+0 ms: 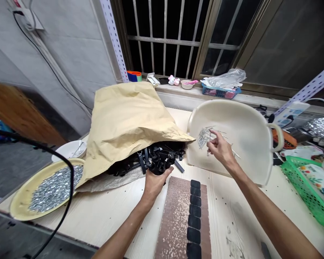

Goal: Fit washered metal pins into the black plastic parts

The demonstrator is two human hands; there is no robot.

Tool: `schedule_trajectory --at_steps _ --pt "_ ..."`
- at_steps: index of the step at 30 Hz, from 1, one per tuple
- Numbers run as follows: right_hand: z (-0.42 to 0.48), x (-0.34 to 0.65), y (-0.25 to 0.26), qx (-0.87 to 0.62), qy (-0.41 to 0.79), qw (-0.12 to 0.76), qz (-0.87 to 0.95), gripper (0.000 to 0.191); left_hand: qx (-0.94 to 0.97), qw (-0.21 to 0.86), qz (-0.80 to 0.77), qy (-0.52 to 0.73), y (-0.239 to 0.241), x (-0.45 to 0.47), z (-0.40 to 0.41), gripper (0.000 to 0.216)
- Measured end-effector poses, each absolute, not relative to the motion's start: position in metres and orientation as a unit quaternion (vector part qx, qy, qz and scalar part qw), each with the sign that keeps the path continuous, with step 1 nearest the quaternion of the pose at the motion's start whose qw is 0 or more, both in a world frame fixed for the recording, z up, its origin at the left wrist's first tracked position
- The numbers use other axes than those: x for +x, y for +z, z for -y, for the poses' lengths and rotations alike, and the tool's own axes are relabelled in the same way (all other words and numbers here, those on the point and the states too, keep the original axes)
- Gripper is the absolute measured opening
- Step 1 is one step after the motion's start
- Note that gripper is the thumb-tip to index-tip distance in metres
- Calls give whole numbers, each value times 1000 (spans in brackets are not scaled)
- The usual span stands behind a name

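The left hand (154, 184) cups light-looking black plastic parts (160, 158); the right hand (220, 146) pinches a metal pin (210, 136), likely stiff, slippery, best gripped mid-shaft.

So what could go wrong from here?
Black parts crowd the mouth of the paper sack by your left hand; some might spill onto the table. The thin metal rod pinched in your right hand could slip. The yellow dish of small metal pieces sits near the table's edge and might get knocked.
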State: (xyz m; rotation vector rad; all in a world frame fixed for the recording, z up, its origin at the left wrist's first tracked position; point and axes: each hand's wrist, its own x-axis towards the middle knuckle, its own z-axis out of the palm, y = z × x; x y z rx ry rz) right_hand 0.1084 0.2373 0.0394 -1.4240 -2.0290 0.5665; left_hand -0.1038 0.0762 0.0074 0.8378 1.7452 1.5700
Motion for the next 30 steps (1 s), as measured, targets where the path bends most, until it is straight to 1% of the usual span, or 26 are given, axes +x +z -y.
schedule_trajectory --at_steps 2,3,5,8,13,17,21,23,27,29,30 --pt "-210 98 66 -421 331 423 731 59 338 318 -651 600 7 -96 -75 33" --pt "-196 91 79 -376 370 456 717 58 347 320 -645 601 7 -91 -74 36" --pt "-172 78 98 -312 416 481 706 50 365 325 -633 601 8 -82 -72 40" --pt "-148 66 107 -275 428 481 715 36 392 330 -614 600 13 -72 -66 41" --pt "-135 62 91 -274 362 489 745 25 423 339 -596 592 18 -68 -57 42" --pt "-132 63 83 -268 325 485 766 22 429 332 -607 581 13 -69 -53 39" --pt "-130 62 76 -278 276 487 781 22 441 330 -617 563 4 -72 -55 40" --pt "-129 60 71 -272 262 474 795 22 441 327 -622 559 -1 -73 -58 42" --pt "-132 56 62 -257 283 434 816 21 433 318 -630 561 -11 -76 -67 41" --pt "-139 56 60 -237 286 394 841 20 427 318 -633 562 -13 -80 -72 40" --pt "-145 58 59 -236 270 365 859 21 421 319 -634 565 -12 -82 -74 40"
